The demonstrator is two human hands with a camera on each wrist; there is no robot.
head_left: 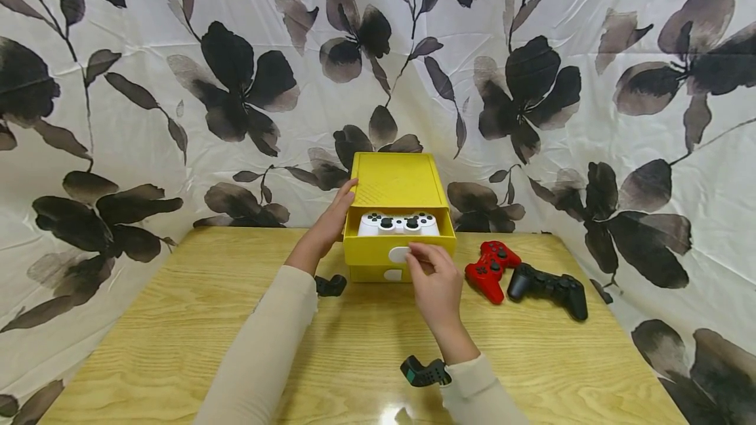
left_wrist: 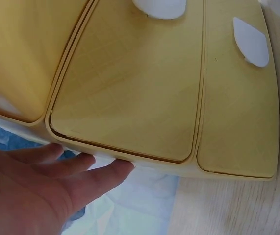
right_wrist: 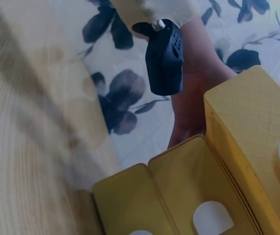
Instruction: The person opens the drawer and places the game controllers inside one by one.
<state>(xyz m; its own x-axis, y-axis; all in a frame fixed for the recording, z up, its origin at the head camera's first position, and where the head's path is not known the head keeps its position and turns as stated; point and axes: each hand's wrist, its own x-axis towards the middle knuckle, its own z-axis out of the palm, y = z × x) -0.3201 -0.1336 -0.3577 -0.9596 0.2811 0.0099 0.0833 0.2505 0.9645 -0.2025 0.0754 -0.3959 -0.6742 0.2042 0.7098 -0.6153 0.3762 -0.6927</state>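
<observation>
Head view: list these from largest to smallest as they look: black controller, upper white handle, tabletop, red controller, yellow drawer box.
1. Tabletop
2. Yellow drawer box
3. Red controller and black controller: too alike to rank
4. Upper white handle

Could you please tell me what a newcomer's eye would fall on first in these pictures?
Probably the yellow drawer box near the far edge of the table, its open top drawer holding a white controller. The right hand pinches that drawer's white handle; the left hand touches the box's side. Right of the box lie a red controller and a black controller.
</observation>
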